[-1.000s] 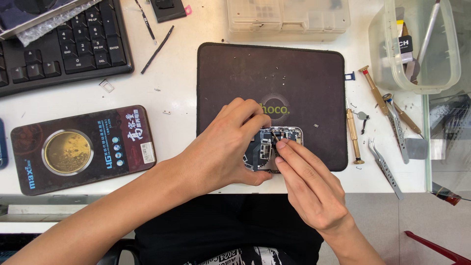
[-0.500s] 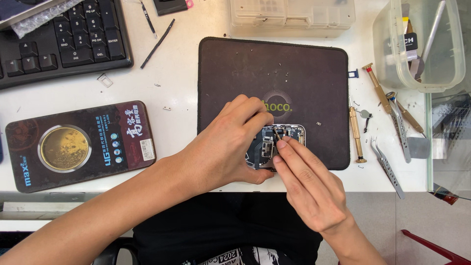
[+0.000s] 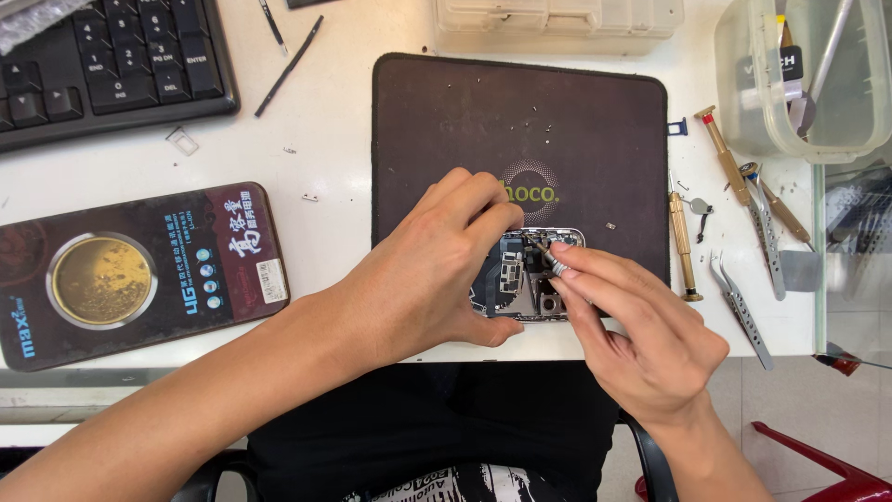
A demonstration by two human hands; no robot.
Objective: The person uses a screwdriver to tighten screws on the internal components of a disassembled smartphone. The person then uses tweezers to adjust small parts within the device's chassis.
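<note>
Flat dark-maroon rectangular package (image 3: pixel 139 274) with gold disc and small white label, on the table's left side.

The tabletop (image 3: pixel 325 121) is white, and on it lies a dark brown mat (image 3: pixel 520 121) bearing a pale dotted circle with yellow-green lettering, on whose near edge sits an opened phone (image 3: pixel 520 279) with a silver frame and black and grey innards. Towards the left edge lies a dark maroon flat package (image 3: pixel 186 251) printed with a golden disc, and a black keyboard (image 3: pixel 111 65) with white key legends fills the far left corner. Near the right edge are brass-coloured screwdrivers (image 3: pixel 683 242), silver tweezers (image 3: pixel 739 307) and a clear plastic tub (image 3: pixel 808 84).
</note>
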